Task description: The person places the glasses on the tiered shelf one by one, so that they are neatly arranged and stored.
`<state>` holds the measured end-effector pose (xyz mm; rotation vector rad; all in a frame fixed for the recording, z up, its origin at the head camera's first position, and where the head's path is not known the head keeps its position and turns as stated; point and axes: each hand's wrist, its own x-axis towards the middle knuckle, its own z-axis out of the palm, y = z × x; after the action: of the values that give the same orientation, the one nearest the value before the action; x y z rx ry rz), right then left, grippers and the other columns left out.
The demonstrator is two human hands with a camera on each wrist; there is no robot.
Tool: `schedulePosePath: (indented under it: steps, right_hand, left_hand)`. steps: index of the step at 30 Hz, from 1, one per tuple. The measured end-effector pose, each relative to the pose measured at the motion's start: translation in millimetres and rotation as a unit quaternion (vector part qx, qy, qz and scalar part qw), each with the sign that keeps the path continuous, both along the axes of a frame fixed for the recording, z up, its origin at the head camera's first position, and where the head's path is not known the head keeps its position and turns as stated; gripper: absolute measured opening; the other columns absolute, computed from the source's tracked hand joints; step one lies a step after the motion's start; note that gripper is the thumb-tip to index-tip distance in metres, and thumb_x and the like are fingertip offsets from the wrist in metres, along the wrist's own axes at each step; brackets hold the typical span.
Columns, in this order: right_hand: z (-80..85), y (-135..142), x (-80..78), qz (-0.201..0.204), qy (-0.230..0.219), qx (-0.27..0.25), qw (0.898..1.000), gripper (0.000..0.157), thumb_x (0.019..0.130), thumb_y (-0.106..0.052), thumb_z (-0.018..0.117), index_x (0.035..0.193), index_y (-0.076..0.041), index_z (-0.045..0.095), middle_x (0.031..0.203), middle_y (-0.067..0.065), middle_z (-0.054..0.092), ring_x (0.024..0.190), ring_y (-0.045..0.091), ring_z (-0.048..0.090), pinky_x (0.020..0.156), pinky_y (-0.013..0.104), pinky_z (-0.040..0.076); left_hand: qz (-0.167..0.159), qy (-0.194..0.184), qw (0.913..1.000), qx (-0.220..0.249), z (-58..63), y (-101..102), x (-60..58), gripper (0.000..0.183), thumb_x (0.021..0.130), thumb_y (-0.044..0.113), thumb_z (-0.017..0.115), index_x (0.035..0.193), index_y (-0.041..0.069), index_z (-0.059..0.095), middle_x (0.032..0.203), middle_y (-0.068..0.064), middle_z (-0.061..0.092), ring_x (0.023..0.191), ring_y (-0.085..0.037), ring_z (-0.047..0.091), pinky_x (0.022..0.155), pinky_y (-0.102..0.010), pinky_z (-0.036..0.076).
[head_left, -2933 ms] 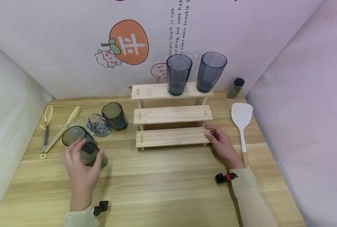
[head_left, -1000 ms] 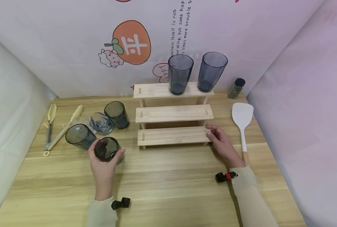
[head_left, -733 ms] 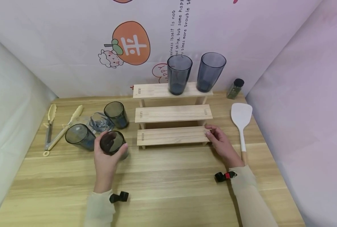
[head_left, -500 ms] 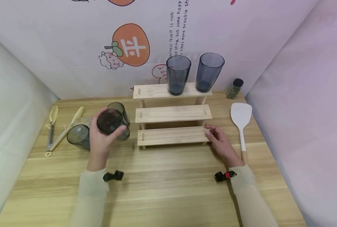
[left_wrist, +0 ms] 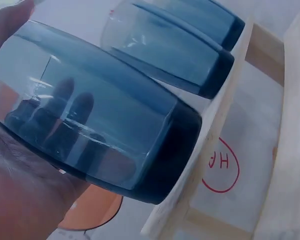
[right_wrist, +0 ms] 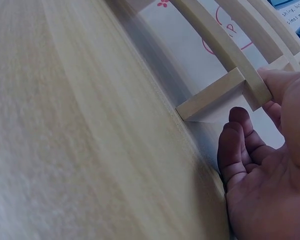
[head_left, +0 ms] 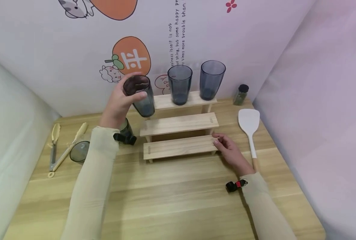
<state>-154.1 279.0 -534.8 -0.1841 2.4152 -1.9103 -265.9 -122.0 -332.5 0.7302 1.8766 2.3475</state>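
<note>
My left hand (head_left: 115, 105) grips a tall blue-grey drinking glass (head_left: 145, 106), thumb on the near side and fingers round the far side. The glass is slightly tilted, its base overlapping the left end of the top board in the head view. In the left wrist view, fingers show through the glass wall (left_wrist: 135, 107), and its dark base is close to the board's edge. My right hand (head_left: 229, 151) pinches the right end of the bottom board of a three-step wooden rack (head_left: 178, 147). In the right wrist view, the thumb lies on the board end (right_wrist: 260, 92).
Two matching glasses, one mid-board (head_left: 180, 86) and one at the right (head_left: 211, 81), stand on the top step. Tongs (head_left: 53, 150) and a glass (head_left: 79, 151) lie left; another glass (head_left: 125, 126) is partly behind my left wrist. A white spatula (head_left: 249, 120) and spice jar (head_left: 240, 96) are right.
My left hand has lifted the glass off the left part of the table and carried it up and right to the rack's top step. The right hand keeps its hold; the head view has shifted.
</note>
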Motion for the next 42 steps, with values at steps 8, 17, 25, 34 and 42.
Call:
schedulePosePath:
  steps: [8, 17, 25, 34, 42]
  right_hand:
    - [-8.0, 0.1, -2.5, -0.001, -0.017, 0.012, 1.0, 0.039, 0.107, -0.029, 0.055, 0.141, -0.009, 0.054, 0.113, 0.015, 0.053, 0.103, 0.023, 0.052, 0.085, 0.026, 0.045]
    - [-6.3, 2.2, -0.8, -0.012, -0.022, 0.014, 1.0, 0.039, 0.106, -0.034, 0.056, 0.139, -0.012, 0.056, 0.116, 0.015, 0.053, 0.107, 0.027, 0.05, 0.089, 0.028, 0.042]
    - [-2.8, 1.1, -1.5, -0.007, -0.032, 0.011, 0.999, 0.039, 0.107, -0.029, 0.054, 0.142, -0.01, 0.053, 0.118, 0.017, 0.055, 0.108, 0.026, 0.051, 0.091, 0.027, 0.041]
    - [6.3, -1.4, -1.7, -0.002, -0.045, 0.034, 0.998, 0.04, 0.109, -0.025, 0.051, 0.144, -0.006, 0.05, 0.118, 0.015, 0.049, 0.106, 0.026, 0.048, 0.089, 0.032, 0.043]
    - [-5.3, -1.2, -3.8, -0.012, -0.019, 0.025, 0.999, 0.039, 0.107, -0.03, 0.054, 0.14, -0.01, 0.054, 0.111, 0.013, 0.052, 0.101, 0.024, 0.05, 0.083, 0.029, 0.044]
  left_hand:
    - [0.0, -0.022, 0.999, -0.039, -2.5, 13.0, -35.3, 0.067, 0.086, 0.006, 0.079, 0.146, 0.007, 0.049, 0.135, -0.015, 0.056, 0.126, -0.032, 0.05, 0.097, -0.034, 0.047]
    - [-0.008, -0.01, 0.9993, -0.036, -3.3, 19.7, -45.9, 0.074, 0.084, 0.004, 0.081, 0.149, 0.005, 0.045, 0.137, -0.016, 0.056, 0.127, -0.032, 0.051, 0.096, -0.033, 0.048]
    - [0.077, 0.011, 0.9962, -0.039, -13.3, 11.6, -31.9, 0.112, 0.073, 0.055, 0.087, 0.158, 0.016, 0.026, 0.159, -0.008, 0.031, 0.142, -0.021, 0.032, 0.113, -0.035, 0.03]
    - [0.267, 0.037, 0.9271, -0.261, -50.6, -32.9, 20.1, 0.055, 0.1, 0.031, 0.067, 0.144, 0.002, 0.048, 0.145, -0.014, 0.046, 0.135, -0.031, 0.04, 0.114, -0.045, 0.029]
    - [0.271, 0.059, 0.8247, -0.493, -78.9, -56.6, 42.0, 0.07, 0.096, 0.037, 0.069, 0.151, 0.003, 0.04, 0.144, -0.026, 0.043, 0.132, -0.047, 0.037, 0.106, -0.062, 0.029]
